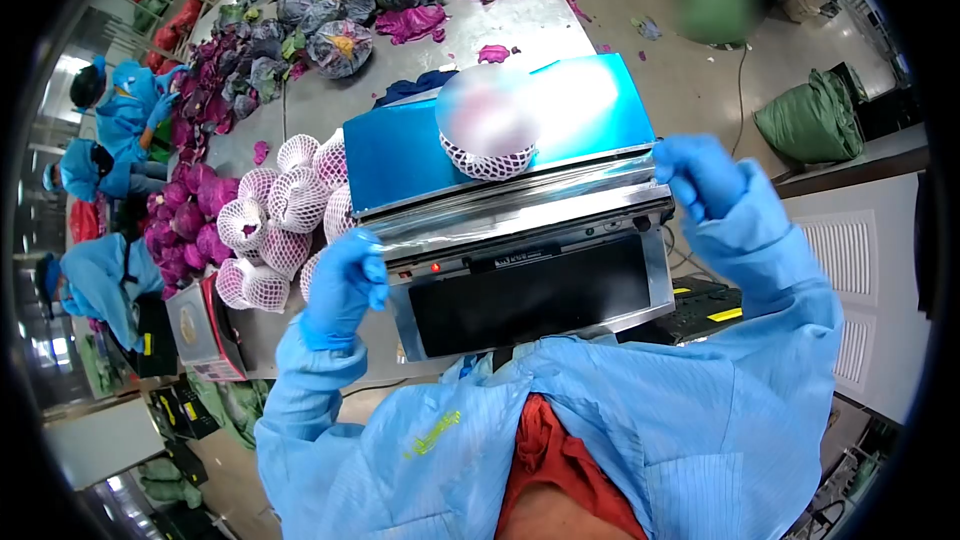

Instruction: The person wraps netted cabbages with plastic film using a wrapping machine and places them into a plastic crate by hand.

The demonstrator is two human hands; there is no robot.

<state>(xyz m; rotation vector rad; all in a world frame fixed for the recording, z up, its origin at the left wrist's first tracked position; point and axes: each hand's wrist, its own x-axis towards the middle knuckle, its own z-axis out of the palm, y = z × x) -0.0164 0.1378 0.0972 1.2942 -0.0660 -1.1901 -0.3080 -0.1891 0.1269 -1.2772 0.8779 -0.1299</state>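
My left hand (347,285), in a blue glove, is closed at the left end of a wrapping machine (530,290), by the edge of the clear film (480,210). Gloved in blue too, my right hand (705,175) is closed at the machine's right end, near the film's other edge. Whether the fingers pinch the film is too small to tell. On the machine's blue top (390,160) sits a cabbage in a white foam net (487,162), its upper part blurred. A red light glows on the front panel.
Net-wrapped cabbages (298,200) are piled left of the machine, with bare purple cabbages (188,215) beyond. Untrimmed cabbages (340,48) and loose leaves (412,24) cover the far table. Several co-workers (120,130) are at the left. A box (205,332) stands at lower left.
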